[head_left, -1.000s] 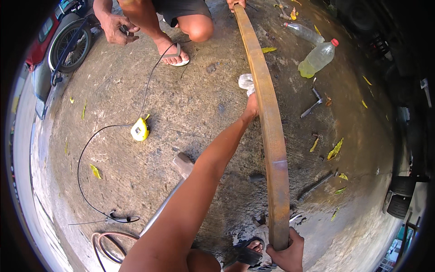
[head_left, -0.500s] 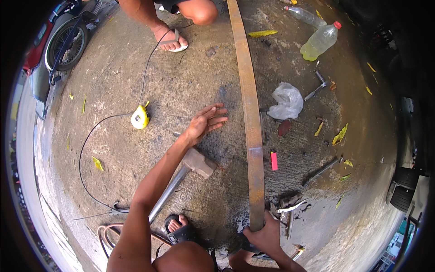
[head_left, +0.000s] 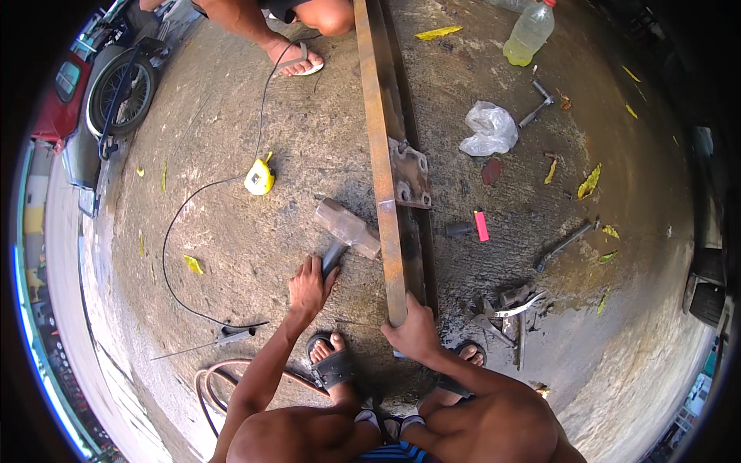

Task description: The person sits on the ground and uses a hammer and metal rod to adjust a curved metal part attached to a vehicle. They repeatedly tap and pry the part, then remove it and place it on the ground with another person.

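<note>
A long rusty steel beam runs from near my feet to the far edge, its narrow edge up. On its right side a plate with holes shows. My right hand is closed round the beam's near end. To the beam's left lies a sledgehammer, its head on the concrete close to the beam. My left hand has its fingers around the handle just below the head. The rest of the handle is hidden under my hand and forearm.
A person's sandalled foot is at the far left of the beam. A yellow tape measure, black cable, pink lighter, plastic bag, socket wrench, bottle and locking pliers lie about.
My left hand has come back from above the floor, fingers spread, onto the hammer handle. The beam's plated side now shows. My right hand stays on the beam's end.
</note>
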The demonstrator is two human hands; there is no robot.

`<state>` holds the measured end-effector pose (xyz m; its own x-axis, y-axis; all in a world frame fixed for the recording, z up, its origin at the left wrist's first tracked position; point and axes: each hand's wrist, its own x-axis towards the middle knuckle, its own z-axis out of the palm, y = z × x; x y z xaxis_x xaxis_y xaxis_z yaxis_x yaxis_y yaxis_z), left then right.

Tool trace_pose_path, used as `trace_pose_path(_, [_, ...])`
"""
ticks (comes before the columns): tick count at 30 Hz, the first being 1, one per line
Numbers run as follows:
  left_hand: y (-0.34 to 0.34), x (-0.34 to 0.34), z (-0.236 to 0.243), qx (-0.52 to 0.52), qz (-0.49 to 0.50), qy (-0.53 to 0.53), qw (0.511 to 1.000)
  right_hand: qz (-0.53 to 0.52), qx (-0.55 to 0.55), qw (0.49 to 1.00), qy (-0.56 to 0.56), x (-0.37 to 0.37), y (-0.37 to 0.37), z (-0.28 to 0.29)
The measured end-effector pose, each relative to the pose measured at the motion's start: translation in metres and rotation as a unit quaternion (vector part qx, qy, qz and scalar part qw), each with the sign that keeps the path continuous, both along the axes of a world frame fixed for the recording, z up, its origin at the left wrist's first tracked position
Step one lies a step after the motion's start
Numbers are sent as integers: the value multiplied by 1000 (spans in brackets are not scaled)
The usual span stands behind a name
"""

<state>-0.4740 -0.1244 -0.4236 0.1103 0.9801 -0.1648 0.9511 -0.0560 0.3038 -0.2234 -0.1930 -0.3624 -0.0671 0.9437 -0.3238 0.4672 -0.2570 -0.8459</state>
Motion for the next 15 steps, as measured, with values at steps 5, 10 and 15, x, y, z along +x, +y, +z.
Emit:
trace_pose_path(5, [3, -28, -21, -60, -53, 33, 996, 25, 66, 997, 27, -5, -1, -8])
trace_pose_path(10, [14, -63, -8, -1, -113, 72, 991, 44, 22, 999, -13, -5, -3, -6])
trace_pose_path(15, [9, -93, -10, -4, -105, 83, 991, 88, 28, 996, 2, -8, -1, -6])
